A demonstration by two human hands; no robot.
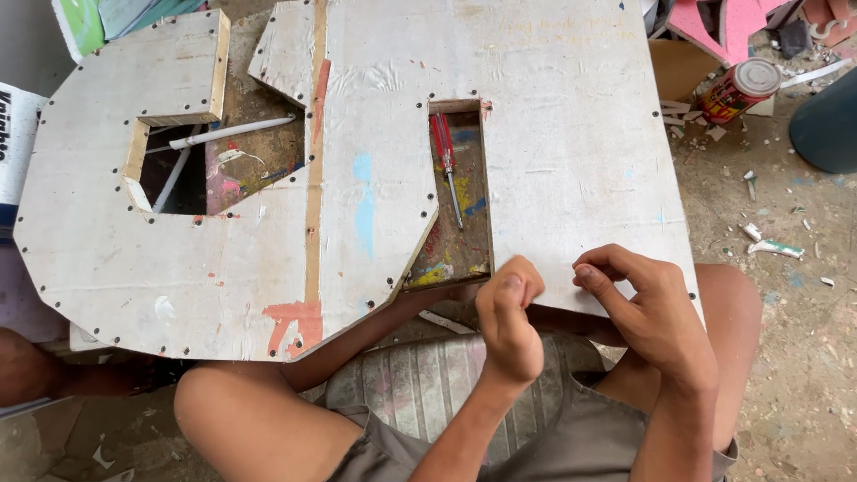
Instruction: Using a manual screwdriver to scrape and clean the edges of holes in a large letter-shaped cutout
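My left hand (pixel 509 323) is curled into a loose fist at the near edge of a large white cut-out board (pixel 571 152). My right hand (pixel 647 312) hovers beside it, fingers bent and pinched together over the board's near edge. Whether either hand holds something small I cannot tell. A red-handled screwdriver (pixel 445 161) lies in the narrow slot cut through the board, well beyond both hands. A second white board (pixel 116 241) with screw holes along its rim overlaps the first one on the left.
A white pipe (pixel 228 132) shows through the left board's opening. A red can (pixel 739 89) stands on the dirt floor at the right among scattered scraps. Pink foam pieces (pixel 728 22) lie at the top right. My bare knees frame a ribbed seat (pixel 420 384).
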